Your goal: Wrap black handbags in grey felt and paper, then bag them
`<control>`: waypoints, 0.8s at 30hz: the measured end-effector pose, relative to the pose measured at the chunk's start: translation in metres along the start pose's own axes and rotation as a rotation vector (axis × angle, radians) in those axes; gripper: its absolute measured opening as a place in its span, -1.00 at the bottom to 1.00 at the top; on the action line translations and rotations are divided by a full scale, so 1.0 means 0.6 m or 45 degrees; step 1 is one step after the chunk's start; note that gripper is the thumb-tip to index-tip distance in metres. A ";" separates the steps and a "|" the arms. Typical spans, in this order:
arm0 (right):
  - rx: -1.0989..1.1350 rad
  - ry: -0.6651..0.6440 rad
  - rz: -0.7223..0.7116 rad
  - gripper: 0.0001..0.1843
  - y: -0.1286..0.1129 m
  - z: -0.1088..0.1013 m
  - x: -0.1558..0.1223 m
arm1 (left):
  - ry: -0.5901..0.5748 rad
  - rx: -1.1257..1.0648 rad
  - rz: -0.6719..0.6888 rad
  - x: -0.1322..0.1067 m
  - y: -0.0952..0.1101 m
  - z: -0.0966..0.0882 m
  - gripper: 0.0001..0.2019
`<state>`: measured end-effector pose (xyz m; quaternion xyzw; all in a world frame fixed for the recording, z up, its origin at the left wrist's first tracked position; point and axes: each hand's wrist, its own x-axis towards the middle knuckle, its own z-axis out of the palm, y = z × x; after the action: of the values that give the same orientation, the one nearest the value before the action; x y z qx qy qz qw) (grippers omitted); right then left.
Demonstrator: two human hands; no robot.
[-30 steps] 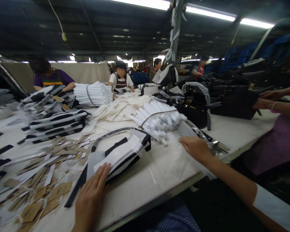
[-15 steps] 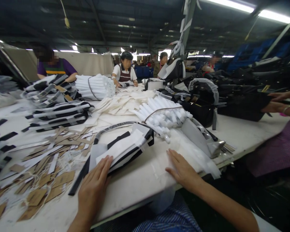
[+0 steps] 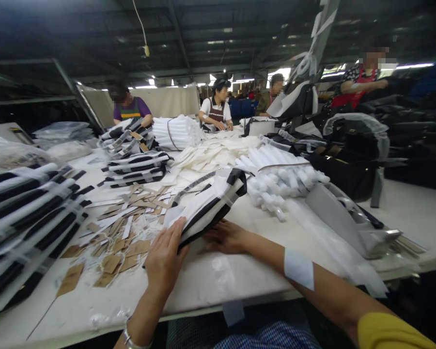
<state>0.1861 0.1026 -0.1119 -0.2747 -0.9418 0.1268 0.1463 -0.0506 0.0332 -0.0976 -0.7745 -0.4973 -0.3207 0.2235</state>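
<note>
A flat black-and-white bundle (image 3: 212, 203) in clear wrap lies tilted on the white table (image 3: 210, 286), its near end raised. My left hand (image 3: 163, 257) rests against that near end with its fingers stretched along the top. Just right of it, my right hand (image 3: 223, 236) lies flat on the table. Its fingertips touch the bundle's lower edge and partly slip beneath it. A white patch (image 3: 298, 268) sits on my right forearm.
Brown card tags (image 3: 112, 252) with strings are scattered at the left. Stacks of similar black-and-white bundles (image 3: 22, 218) fill the far left. Tied white rolls (image 3: 279, 177), a grey metal device (image 3: 349, 223) and black bags (image 3: 349, 165) stand at the right. Several people work across the table.
My right hand has swung left from the clear bags to the bundle's near edge. The bundle's near end has lifted under my left hand. My view has turned left.
</note>
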 end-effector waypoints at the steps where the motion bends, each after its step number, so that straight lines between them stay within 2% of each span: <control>1: -0.006 0.032 0.000 -0.42 0.004 -0.002 0.014 | 0.010 0.008 0.001 0.005 -0.003 -0.002 -0.45; 3: -0.010 0.138 0.061 -0.47 -0.001 -0.002 0.020 | 0.040 0.018 0.012 0.013 -0.008 -0.008 -0.46; 5: 0.000 0.218 0.155 -0.41 -0.018 0.004 -0.001 | 0.099 0.029 0.045 0.019 -0.008 -0.016 -0.47; 8: 0.009 0.146 0.198 -0.29 -0.043 0.021 -0.048 | 0.168 0.039 0.108 0.025 0.005 -0.032 -0.47; 10: -0.018 0.109 0.138 -0.35 -0.055 0.030 -0.069 | 0.182 0.020 0.155 0.026 0.021 -0.041 -0.48; 13: -0.067 0.293 -0.085 -0.59 -0.075 0.026 -0.082 | 0.181 -0.029 0.237 0.023 0.052 -0.051 -0.55; 15: -0.056 0.411 -0.302 -0.65 -0.101 0.009 -0.092 | 0.175 -0.043 0.291 0.017 0.073 -0.053 -0.59; 17: -0.004 0.441 -0.488 -0.61 -0.132 -0.016 -0.109 | 0.149 -0.049 0.331 0.008 0.091 -0.053 -0.62; 19: 0.064 0.455 -0.593 -0.54 -0.158 -0.045 -0.130 | 0.124 -0.065 0.350 -0.005 0.107 -0.049 -0.63; 21: 0.123 0.530 -0.553 -0.54 -0.171 -0.075 -0.143 | 0.117 -0.089 0.352 -0.019 0.121 -0.043 -0.64; 24: 0.200 0.632 -0.223 -0.69 -0.159 -0.110 -0.132 | 0.130 -0.092 0.337 -0.041 0.140 -0.033 -0.64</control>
<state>0.2267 -0.0090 -0.0367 -0.2026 -0.8846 0.1151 0.4041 0.0133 -0.0290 -0.1038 -0.8236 -0.3669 -0.3452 0.2607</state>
